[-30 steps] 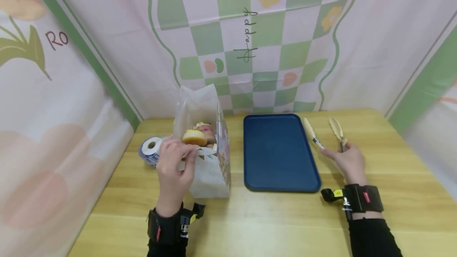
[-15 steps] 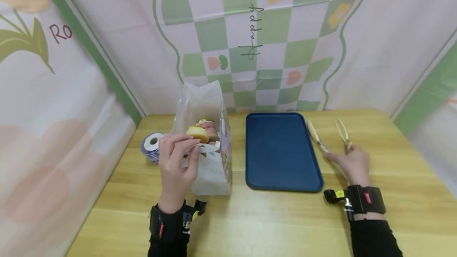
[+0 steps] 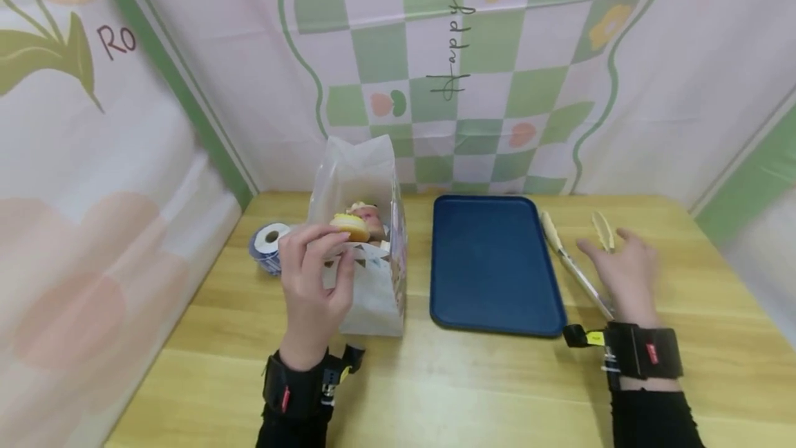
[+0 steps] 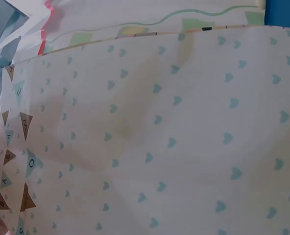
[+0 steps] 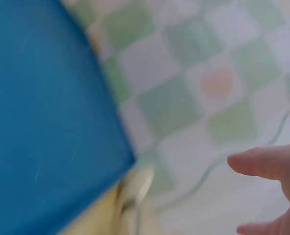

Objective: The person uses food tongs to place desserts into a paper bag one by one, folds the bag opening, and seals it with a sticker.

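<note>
A white paper bag [image 3: 372, 303] stands upright on the table, its mouth open. My left hand [image 3: 314, 282] pinches the near edge of that mouth between thumb and fingers. Inside lie a round bun with a yellow top [image 3: 350, 228] and a pinkish pastry [image 3: 373, 218]. In the left wrist view, small blue hearts and lettered pennants cover the bag's side [image 4: 135, 147]. Over at the right, my right hand [image 3: 624, 275] is held with its fingers spread, over a pair of tongs [image 3: 583, 276] that lies with its arms apart and is partly hidden by the hand.
Between the hands lies a dark blue tray [image 3: 497, 265], with the tongs beside its right edge. A blue-and-white roll [image 3: 267, 263] stands left of the bag, behind my left hand. A printed curtain [image 3: 435, 151] hangs behind the wooden table [image 3: 472, 393].
My right hand has let go of the tongs and opened above them. The left hand keeps pinching the bag's edge. The whole head view has shifted slightly.
</note>
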Motion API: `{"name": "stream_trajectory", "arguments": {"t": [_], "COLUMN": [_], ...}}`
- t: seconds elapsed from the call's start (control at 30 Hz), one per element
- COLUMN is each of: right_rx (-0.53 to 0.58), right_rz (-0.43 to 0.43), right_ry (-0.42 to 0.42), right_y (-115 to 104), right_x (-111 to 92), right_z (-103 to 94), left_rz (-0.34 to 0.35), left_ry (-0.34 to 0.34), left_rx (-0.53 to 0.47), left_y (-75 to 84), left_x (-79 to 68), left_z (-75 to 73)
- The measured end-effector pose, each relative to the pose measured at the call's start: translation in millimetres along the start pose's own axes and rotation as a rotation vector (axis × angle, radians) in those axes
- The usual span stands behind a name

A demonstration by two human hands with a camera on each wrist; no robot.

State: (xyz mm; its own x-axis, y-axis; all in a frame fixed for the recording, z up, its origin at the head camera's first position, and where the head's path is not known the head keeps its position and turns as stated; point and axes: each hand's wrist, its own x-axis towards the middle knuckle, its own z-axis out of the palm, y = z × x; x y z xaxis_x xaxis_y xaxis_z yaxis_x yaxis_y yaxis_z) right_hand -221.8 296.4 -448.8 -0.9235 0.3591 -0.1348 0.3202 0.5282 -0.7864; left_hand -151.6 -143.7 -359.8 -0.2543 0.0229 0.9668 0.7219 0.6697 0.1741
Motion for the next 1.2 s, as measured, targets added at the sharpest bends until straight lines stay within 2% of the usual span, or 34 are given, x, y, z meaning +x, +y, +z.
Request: {"name": "stream_trajectory", "arguments": {"t": [0.1,0.27,0.4,0.57,0.7,0.8,0.9,1.03,1.2], "right_rx": [0.108,0.238,0.358,0.504,0.530,0.550,0.599,0.632,0.623], "right_rz": [-0.126,-0.321,-0.431,-0.565,-0.599,-0.581,-0.569,-0.586,-0.600], "right_ry": [-0.064,-0.174,-0.362,-0.616,-0.755,-0.815,-0.852,-0.852,-0.800], "right_y": [-39,-98,-138,-180,-205,-219,-230,-239,-239], "right_x": [-8,-13,-11,-8,-3,1,3,2,-3], "right_z": [10.7,48.5,81.6,117.3,137.5,147.8,155.5,162.9,165.6], "left_rz": [-0.024,-0.074,-0.130,-0.307,-0.439,-0.527,-0.575,-0.583,-0.562], "left_ry": [0.009,-0.016,-0.053,-0.066,-0.068,-0.094,-0.129,-0.160,-0.155], "left_rx": [0.019,0.071,0.109,0.131,0.146,0.137,0.128,0.150,0.149], "left_y": [1.4,5.6,13.3,25.4,36.3,44.3,49.8,52.9,50.9], "left_x": [-1.2,-6.6,-14.9,-27.5,-36.8,-42.9,-46.5,-48.3,-48.3], "left_z": [-0.5,-2.1,-1.9,2.2,7.5,12.0,17.4,24.2,25.8]}}
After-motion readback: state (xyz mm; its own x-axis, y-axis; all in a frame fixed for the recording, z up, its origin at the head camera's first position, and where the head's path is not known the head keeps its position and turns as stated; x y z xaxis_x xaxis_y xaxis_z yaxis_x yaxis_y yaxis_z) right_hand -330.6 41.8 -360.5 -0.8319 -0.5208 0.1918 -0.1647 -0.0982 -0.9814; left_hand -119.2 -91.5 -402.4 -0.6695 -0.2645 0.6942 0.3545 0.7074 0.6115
